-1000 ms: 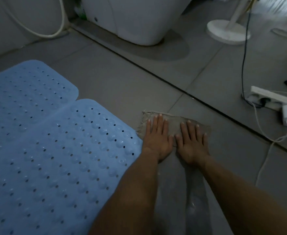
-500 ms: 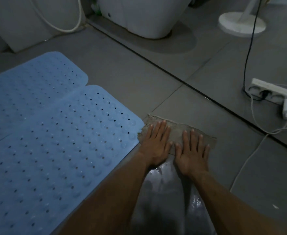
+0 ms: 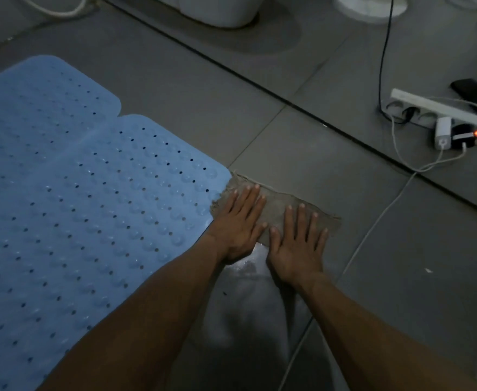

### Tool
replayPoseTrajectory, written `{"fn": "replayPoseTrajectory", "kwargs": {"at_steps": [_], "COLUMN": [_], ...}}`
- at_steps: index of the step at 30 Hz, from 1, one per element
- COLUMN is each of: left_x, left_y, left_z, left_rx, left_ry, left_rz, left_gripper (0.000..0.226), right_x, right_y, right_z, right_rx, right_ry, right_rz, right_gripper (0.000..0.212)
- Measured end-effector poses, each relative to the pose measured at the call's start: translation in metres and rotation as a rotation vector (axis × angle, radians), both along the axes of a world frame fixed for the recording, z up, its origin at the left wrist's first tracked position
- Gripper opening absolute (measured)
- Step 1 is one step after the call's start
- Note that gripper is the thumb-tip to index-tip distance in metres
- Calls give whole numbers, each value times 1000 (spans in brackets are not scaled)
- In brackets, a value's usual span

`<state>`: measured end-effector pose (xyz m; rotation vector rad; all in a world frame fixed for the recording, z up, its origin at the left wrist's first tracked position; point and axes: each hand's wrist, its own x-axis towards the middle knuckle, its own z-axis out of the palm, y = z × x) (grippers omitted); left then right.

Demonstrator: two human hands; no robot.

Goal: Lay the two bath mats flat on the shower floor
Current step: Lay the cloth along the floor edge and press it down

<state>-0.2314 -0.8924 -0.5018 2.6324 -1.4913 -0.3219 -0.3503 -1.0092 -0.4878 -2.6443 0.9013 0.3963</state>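
Two light blue perforated bath mats lie flat side by side on the grey tile floor at the left, the far mat [image 3: 34,108] and the near mat [image 3: 90,221]. A small brownish cloth [image 3: 279,204] lies on the floor against the near mat's right corner. My left hand [image 3: 240,221] and my right hand [image 3: 296,244] press flat on the cloth, palms down, fingers spread, gripping nothing. A wet streak [image 3: 248,306] shines on the tile between my forearms.
A white power strip [image 3: 429,108] with a charger [image 3: 443,132] and a lit red switch sits at the right. A white cable [image 3: 372,221] trails across the floor. A dark floor groove [image 3: 260,86] runs diagonally. A white appliance base [image 3: 217,9] stands behind it.
Both hands have slid the cloth along the floor until it touches the near mat's corner. The wet streak behind them has grown longer. The mats have not moved.
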Motion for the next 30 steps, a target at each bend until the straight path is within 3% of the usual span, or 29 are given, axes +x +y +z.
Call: {"fn": "replayPoseTrajectory", "kwargs": {"at_steps": [6,10,13,16,18,21,26,30], "left_x": [-17,-29,-29,-16,-3,15,35,64], "left_y": [35,59,60,50,41,30,14,-5], "left_z": [0,5,18,35,44,56,65,75], "left_rx": [-7,-115,-166,-174,-116,38,187,433], "left_ry": [4,-52,-147,-34,39,119,300,404], "left_rz": [-32,36,43,148,194,163,167,149], "left_gripper": [67,59,36,44,52,35,29,35], "right_x": [-19,-26,-20,-4,8,25,70,113], "right_y": [36,52,41,18,5,-6,-20,-42], "right_z": [0,15,28,43,52,58,66,76], "right_rx": [-85,-240,-190,-99,-24,52,134,223], "right_ry": [-79,-190,-223,-97,-6,94,329,413], "right_rz": [-29,-4,33,82,120,197,380,422], "right_gripper": [67,52,46,55,48,39,41,41]}}
